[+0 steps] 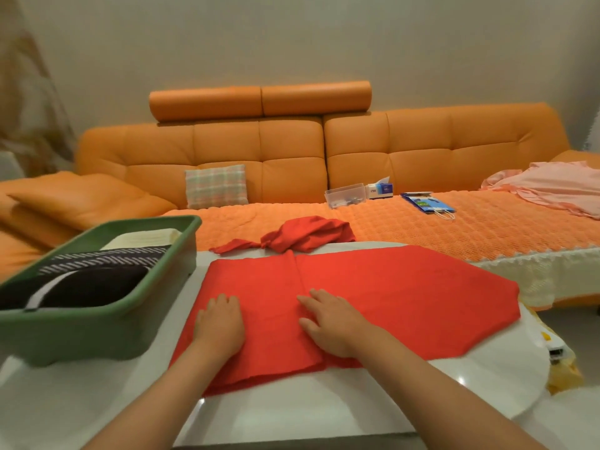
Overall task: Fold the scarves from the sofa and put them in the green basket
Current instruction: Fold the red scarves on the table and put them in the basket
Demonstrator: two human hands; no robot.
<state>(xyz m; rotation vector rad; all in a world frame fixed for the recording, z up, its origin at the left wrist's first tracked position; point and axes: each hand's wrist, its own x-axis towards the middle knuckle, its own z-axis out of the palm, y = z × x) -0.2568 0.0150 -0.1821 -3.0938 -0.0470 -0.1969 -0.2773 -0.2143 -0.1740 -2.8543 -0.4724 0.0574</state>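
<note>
left hand point(220, 323) flat, fingers straight, lower centre, on red scarf point(389, 297) | right hand point(328, 323) flat beside it | scarf spread on white table point(292, 414) | green basket point(97, 329) left, holding folded scarves point(97, 264) | orange sofa point(259, 151) top

A glossy white table point(292, 414) fills the foreground. Beyond its far edge lies an orange quilted cover point(422, 228), with a pale fringe hanging along its front. A plaid cushion point(216, 186) stands upright at the back of the cover, left of centre. Further right, a clear box point(345, 195) sits just beside a tissue box point(380, 189). A blue paper bag point(428, 203) lies flat near them. A pink garment point(558, 193) is spread at the cover's right end. Something yellow point(565, 375) shows past the table's right edge. A patterned curtain point(29, 108) hangs at far left beside a plain wall point(292, 37).
</note>
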